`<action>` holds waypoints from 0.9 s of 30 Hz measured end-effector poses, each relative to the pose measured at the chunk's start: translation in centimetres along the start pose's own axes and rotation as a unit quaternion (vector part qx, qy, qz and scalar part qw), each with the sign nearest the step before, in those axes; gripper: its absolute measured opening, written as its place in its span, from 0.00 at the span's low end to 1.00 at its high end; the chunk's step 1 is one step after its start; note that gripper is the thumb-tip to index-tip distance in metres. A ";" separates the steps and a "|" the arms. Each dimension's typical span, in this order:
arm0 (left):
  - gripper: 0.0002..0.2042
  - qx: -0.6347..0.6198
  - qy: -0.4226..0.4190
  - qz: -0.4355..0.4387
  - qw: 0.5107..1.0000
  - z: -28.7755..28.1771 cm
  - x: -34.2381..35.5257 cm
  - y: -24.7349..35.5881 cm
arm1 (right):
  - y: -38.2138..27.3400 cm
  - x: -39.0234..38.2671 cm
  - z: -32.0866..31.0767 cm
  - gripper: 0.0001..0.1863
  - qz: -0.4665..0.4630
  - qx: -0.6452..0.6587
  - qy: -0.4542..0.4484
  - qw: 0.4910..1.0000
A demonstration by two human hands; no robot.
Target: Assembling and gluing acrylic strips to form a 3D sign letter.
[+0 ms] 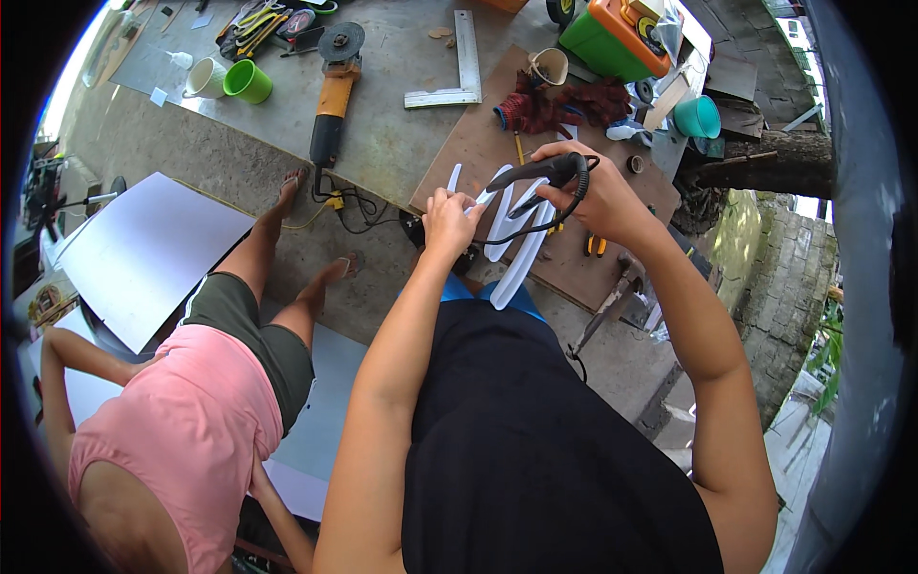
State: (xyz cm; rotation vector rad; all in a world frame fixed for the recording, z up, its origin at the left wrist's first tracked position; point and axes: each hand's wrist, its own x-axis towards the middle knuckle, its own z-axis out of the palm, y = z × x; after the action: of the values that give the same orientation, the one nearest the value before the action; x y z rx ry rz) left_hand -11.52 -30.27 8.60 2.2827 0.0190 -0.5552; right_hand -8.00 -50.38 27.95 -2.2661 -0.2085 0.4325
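Note:
My left hand [449, 222] has its fingers bent onto a narrow white strip [490, 188] at the front of the brown board [570, 273]. My right hand [588, 196] grips a black corded handheld tool [524, 169], its front end close to my left fingers; the tip is hard to make out. More curved white strips [514, 279] lie under and beside the tool, reaching over the board's front edge. Orange-handled pliers [595, 245] rest right of them. Red-black gloves [550, 110] lie behind my hands.
An angle grinder [333, 105] and metal square [443, 98] lie on the grey worktable [392, 143]. Cups [249, 82] and an orange-green box [610, 43] sit behind. At left a co-worker in pink [177, 421] is beside white sheets [153, 249]. A tree trunk [775, 163] stands right.

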 end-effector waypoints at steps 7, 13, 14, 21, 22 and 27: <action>0.15 0.009 0.007 -0.024 1.000 0.3 0.2 0.9 | 0.2 1.2 0.6 0.19 -0.028 -0.059 -0.015 0.998; 0.16 0.005 0.017 -0.029 0.999 0.6 0.1 0.8 | -0.5 1.8 0.5 0.20 -0.037 -0.074 -0.027 0.996; 0.15 0.002 0.018 -0.029 0.999 0.6 0.1 0.7 | -1.0 1.7 0.3 0.19 -0.040 -0.064 -0.028 0.997; 0.14 -0.016 0.017 -0.031 0.999 0.8 0.1 0.5 | -1.3 0.4 -1.7 0.19 -0.057 -0.032 -0.052 0.997; 0.14 -0.015 0.017 -0.029 0.999 0.8 0.1 0.5 | -0.9 0.1 -1.8 0.19 -0.060 -0.028 -0.046 0.997; 0.15 -0.007 0.018 -0.029 0.999 0.8 0.0 0.6 | 0.7 -0.6 -1.3 0.19 -0.070 -0.010 -0.045 0.996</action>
State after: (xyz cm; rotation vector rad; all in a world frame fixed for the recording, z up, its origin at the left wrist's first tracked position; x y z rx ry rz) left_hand -11.76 -31.26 8.52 2.2849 0.1077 -0.5418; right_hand -8.05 -51.90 28.39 -2.2357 -0.4163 0.4605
